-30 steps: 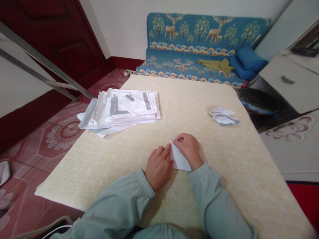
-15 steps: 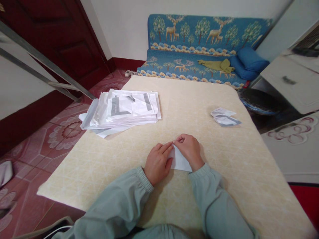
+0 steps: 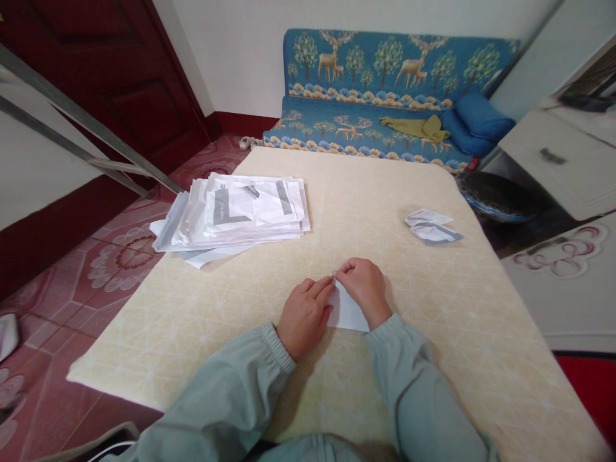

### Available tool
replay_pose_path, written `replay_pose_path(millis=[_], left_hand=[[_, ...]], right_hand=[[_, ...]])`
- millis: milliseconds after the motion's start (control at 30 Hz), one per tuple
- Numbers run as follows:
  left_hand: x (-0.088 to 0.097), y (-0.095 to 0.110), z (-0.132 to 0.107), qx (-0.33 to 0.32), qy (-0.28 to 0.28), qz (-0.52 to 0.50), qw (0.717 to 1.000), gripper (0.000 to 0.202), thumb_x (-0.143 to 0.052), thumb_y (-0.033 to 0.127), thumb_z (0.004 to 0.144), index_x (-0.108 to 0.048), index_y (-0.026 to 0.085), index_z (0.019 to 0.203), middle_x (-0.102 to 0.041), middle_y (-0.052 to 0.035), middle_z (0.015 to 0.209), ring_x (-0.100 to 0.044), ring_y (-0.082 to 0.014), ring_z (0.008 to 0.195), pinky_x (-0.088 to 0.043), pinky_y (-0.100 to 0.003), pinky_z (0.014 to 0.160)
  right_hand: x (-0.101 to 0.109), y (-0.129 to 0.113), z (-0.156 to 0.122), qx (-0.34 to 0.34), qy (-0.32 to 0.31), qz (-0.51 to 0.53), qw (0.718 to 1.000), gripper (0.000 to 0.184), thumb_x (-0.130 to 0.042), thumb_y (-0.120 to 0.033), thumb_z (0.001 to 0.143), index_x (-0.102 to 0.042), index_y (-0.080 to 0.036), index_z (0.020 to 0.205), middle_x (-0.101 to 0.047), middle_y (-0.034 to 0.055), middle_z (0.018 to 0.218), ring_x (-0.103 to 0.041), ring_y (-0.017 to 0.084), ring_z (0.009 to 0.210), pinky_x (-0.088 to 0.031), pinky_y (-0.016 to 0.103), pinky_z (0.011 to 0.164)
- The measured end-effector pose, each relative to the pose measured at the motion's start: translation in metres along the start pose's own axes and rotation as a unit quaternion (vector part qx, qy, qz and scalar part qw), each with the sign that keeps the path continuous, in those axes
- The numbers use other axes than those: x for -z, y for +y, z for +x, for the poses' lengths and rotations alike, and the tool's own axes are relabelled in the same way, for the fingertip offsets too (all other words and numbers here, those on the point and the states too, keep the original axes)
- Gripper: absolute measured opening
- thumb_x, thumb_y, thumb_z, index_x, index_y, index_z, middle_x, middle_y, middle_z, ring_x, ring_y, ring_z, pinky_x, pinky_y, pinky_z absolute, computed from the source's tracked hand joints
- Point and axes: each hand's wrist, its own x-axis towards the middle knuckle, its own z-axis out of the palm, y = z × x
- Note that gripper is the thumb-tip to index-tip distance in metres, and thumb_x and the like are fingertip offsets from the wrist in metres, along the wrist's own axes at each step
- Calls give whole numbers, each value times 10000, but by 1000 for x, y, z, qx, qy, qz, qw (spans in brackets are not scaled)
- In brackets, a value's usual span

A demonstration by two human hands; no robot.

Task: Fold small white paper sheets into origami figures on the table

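Note:
A small folded white paper (image 3: 347,312) lies on the cream table (image 3: 337,212) right in front of me. My left hand (image 3: 304,316) rests flat on the paper's left part, fingers stretched toward its top corner. My right hand (image 3: 364,289) is curled, pinching the paper's top corner between thumb and fingers. Most of the paper is hidden under both hands.
A stack of white printed sheets (image 3: 235,212) lies at the table's left. A small folded paper piece (image 3: 432,226) sits at the right. Behind the table stands a blue deer-patterned sofa (image 3: 385,96). A white cabinet (image 3: 568,160) is on the right, a dark red door (image 3: 120,77) on the left.
My left hand's fingers slid up along the paper to meet the right hand's pinch at the top corner, pressing it flatter. Little else moved.

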Motion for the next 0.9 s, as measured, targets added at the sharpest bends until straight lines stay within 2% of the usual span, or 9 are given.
replay_pose_path(millis=[133,233,300,367,467,600,700,833,900], left_hand=[[-2,0,-2,2,6,4,1000,422,-527,151,840,-515,146,1262,-498,-97,1376,-510,-243,1093,-443,-450,969],[-3,-5,-2,-10,15,-13,1000,436,-516,128,842,-512,149,1277,-492,-94,1390,-518,-233,1098,-445,-440,971],[-3,-10,-1,-26,22,-37,999,431,-490,73,838,-536,154,1259,-514,-85,1375,-537,-207,1080,-459,-402,959],[-3,-14,1,-31,31,-58,997,406,-466,37,842,-582,167,1209,-561,-71,1331,-562,-182,1040,-482,-362,924],[-4,-18,4,-26,34,-46,998,341,-461,59,871,-622,171,1150,-599,-64,1286,-572,-175,1005,-494,-345,897],[-8,-15,2,-33,18,29,999,365,-495,93,870,-576,157,1220,-543,-65,1351,-551,-196,980,-494,-367,894],[-9,-13,0,-37,9,62,997,408,-520,105,861,-543,167,1264,-513,-59,1381,-543,-198,949,-498,-370,879],[-10,-12,0,-40,14,68,997,399,-519,120,868,-546,169,1263,-521,-67,1373,-547,-198,944,-503,-370,865],[-10,-12,0,-40,24,58,997,372,-510,127,876,-566,172,1241,-544,-66,1349,-550,-196,943,-508,-371,858]], right_hand=[[-3,1,-5,10,18,16,1000,123,-627,-336,721,-657,-239,652,-672,0,647,-593,156,611,-350,250,530],[-1,9,-14,71,63,11,995,96,-629,-318,753,-652,-228,780,-677,18,805,-608,165,731,-405,259,617],[2,17,-21,117,103,-29,987,176,-668,-340,737,-651,-217,862,-655,52,928,-592,204,865,-426,295,719],[6,25,-27,134,117,-70,982,268,-706,-382,707,-652,-205,902,-635,77,958,-567,242,923,-421,338,782],[10,35,-29,121,105,-77,984,310,-727,-403,683,-642,-196,898,-628,72,896,-567,238,862,-418,352,772],[9,42,-25,111,89,-23,990,196,-712,-366,688,-620,-207,757,-596,21,747,-548,191,728,-407,309,671],[6,42,-23,119,106,35,987,168,-692,-317,695,-576,-202,660,-566,6,702,-526,169,672,-398,290,624],[1,38,-28,166,111,144,969,63,-630,-227,743,-596,-189,705,-593,0,712,-539,141,638,-426,267,618],[-1,36,-33,205,105,148,962,46,-593,-189,772,-632,-189,748,-614,10,749,-558,142,669,-438,262,629]])
